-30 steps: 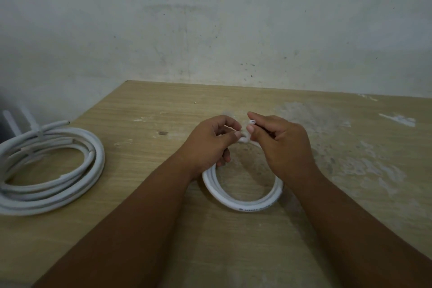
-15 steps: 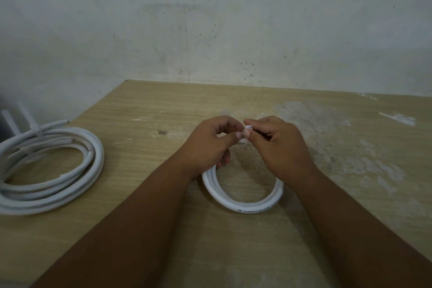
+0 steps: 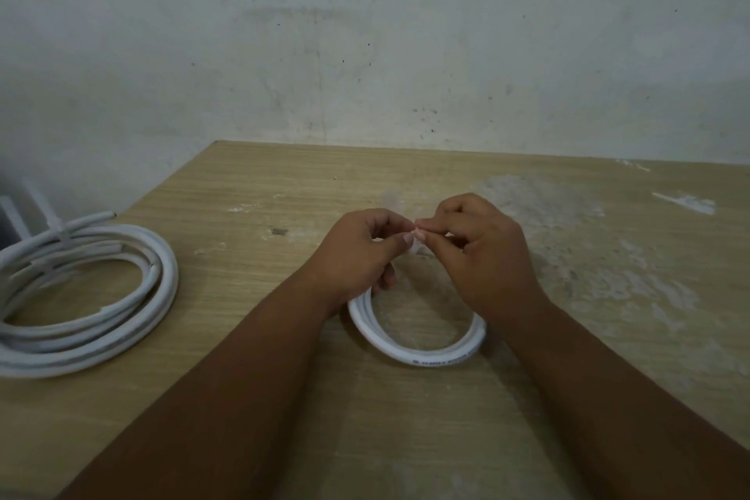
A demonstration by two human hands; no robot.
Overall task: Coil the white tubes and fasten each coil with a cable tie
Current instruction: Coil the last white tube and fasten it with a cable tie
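As far as the table (image 3: 284,183) goes, the big coil (image 3: 162,280) at its left edge looks strapped and done imo. Small coil (image 3: 422,355) lies mid-table, near side showing, far side hidden under both hands. Left hand (image 3: 357,252) and right hand (image 3: 487,256) meet fingertip to fingertip just above that far side, both pinching the tie (image 3: 416,242). Can't tell if it's locked, so prob fastening coil no. 2 is what's left.

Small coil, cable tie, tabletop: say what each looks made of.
The small coil: white flexible plastic tubing, smooth, slightly glossy; it bends round without kinking and bears printed lettering. The cable tie, pinched by left hand and right hand: probably translucent whitish plastic, too small to be sure. The tabletop: wood-grain laminate or veneer, matt, worn pale in patches.
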